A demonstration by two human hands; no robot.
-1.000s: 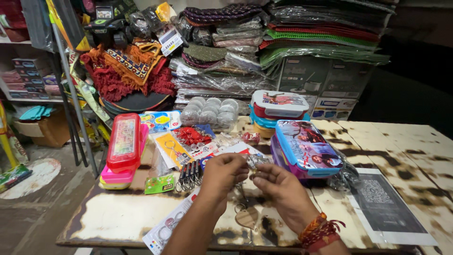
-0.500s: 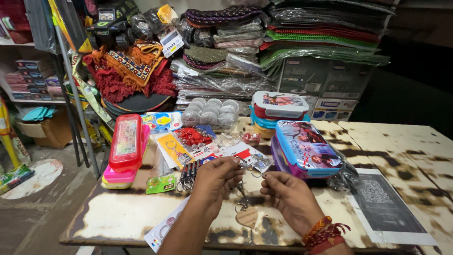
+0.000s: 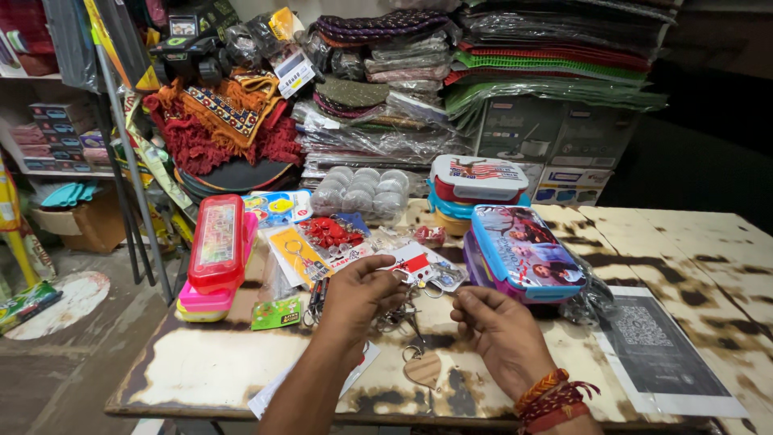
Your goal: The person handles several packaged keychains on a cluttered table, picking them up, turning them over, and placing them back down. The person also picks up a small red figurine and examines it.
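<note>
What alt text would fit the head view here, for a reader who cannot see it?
The left hand and right hand hold a bunch of keyrings with a wooden heart tag over a worn table. Pencil boxes, lunch boxes and stacked textiles lie behind.

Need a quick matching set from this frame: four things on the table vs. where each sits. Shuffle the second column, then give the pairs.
Things:
1. red pencil box
2. wooden heart tag
3. sheet with a square code
4. bunch of keyrings

Places:
A. flat on the table's right side, beside the right hand
B. at the left hand, by its fingertips
C. stacked on a pink box at the table's left
D. on the table between the two hands, near the front edge

Pairs: 1-C, 2-D, 3-A, 4-B
</note>
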